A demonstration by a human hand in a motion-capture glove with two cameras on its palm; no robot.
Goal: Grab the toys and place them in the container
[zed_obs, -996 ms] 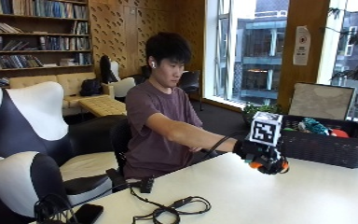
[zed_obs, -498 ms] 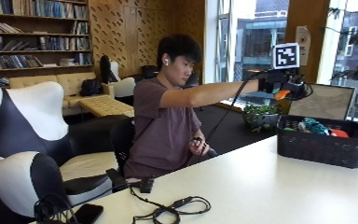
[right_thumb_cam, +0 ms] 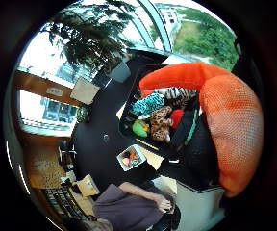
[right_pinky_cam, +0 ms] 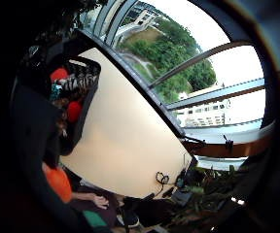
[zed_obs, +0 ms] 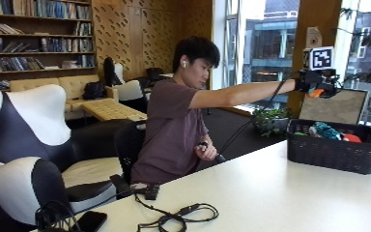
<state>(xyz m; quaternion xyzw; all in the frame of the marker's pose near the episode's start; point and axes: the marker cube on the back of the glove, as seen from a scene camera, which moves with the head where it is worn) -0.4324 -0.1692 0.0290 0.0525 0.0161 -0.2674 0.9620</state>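
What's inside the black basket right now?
The basket already holds a teal toy, a zebra-striped one, a leopard-print one, a green one and a red one. Anything beneath them is covered.

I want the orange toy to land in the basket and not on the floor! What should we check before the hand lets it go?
1. Toy in hand: ok. The gloved right hand holds the orange toy, which fills much of the thumb side palm view.
2. Hand over the basket: ok, roughly. The hand is raised high above its near end, and the palm view looks down into it.
3. Room inside: ok. The toys in the basket leave space.
4. Basket steady: ok. It stands flat on the table.
5. Drop height: not ok. The hand is well above the rim, so lowering first seems safer.
6. Finger hold on the toy: cannot tell.
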